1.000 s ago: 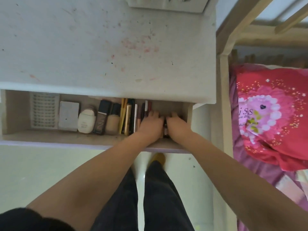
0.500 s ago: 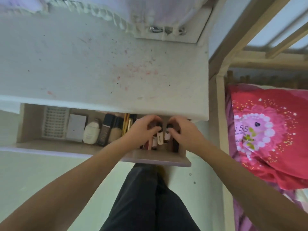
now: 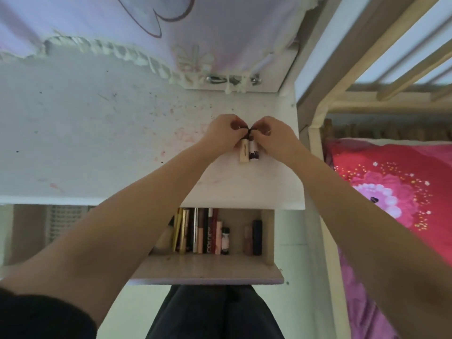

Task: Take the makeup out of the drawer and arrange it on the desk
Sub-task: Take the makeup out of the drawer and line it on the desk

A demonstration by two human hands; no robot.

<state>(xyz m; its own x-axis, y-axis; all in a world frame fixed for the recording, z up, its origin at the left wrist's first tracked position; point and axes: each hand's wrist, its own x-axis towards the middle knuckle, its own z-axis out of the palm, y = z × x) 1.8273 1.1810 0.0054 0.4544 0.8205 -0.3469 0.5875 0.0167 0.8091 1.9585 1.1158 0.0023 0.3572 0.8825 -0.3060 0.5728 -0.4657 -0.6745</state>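
Over the right part of the white desk, my left hand pinches the dark top of a beige makeup tube. Beside it my right hand pinches the top of a white tube with a dark label. The two tubes hang side by side, touching, with their lower ends at the desk top. Below, the open drawer holds a row of pencils and sticks, a small black-capped bottle and two more tubes. My left forearm hides the drawer's middle.
A white mesh tray lies at the drawer's left end. A mirror with a pink cloth over it stands at the desk's back. A wooden bed frame and red flowered bedding lie close on the right. The desk top is stained pink.
Both hands have lifted out of the drawer and moved up over the desk, each carrying a small tube. The view has tilted upward.
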